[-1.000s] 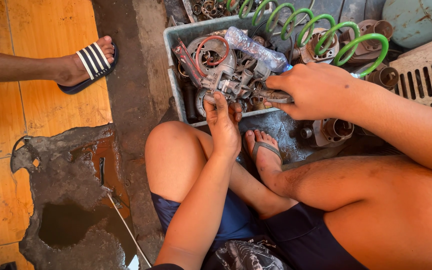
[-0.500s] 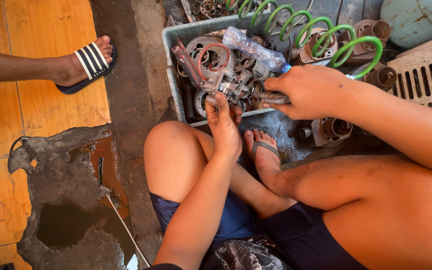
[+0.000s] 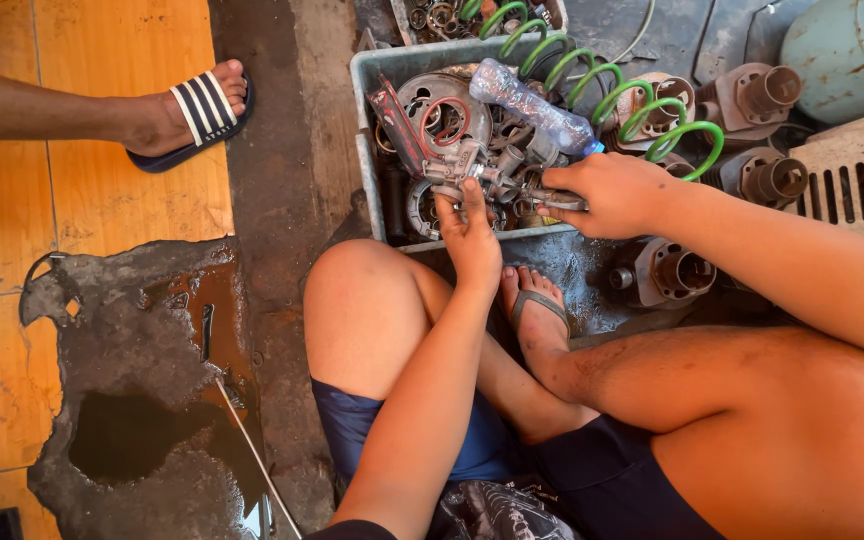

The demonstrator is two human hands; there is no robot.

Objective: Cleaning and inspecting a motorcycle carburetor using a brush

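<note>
I squat over a grey plastic crate (image 3: 370, 150) full of greasy metal engine parts. My left hand (image 3: 472, 235) presses its fingers on a small silver metal part (image 3: 464, 166) at the crate's near edge. My right hand (image 3: 607, 195) is closed around a metal tool (image 3: 552, 198) whose tip points at that part. A crumpled clear plastic bottle (image 3: 532, 105) with a blue cap lies on top of the parts, just above my right hand. A red ring (image 3: 442, 120) lies on a round metal cover in the crate.
A green coil spring (image 3: 612, 85) arcs over the crate's far right. Several rusty cylinder-like parts (image 3: 667, 270) lie on the dark floor by my sandalled foot (image 3: 537, 320). Another person's foot in a striped slipper (image 3: 197, 110) rests on the orange tiles at left. A wet patch of broken floor (image 3: 132, 400) lies lower left.
Both hands keep their hold at the crate's near edge. The view has drifted slightly. Nothing else has visibly moved.
</note>
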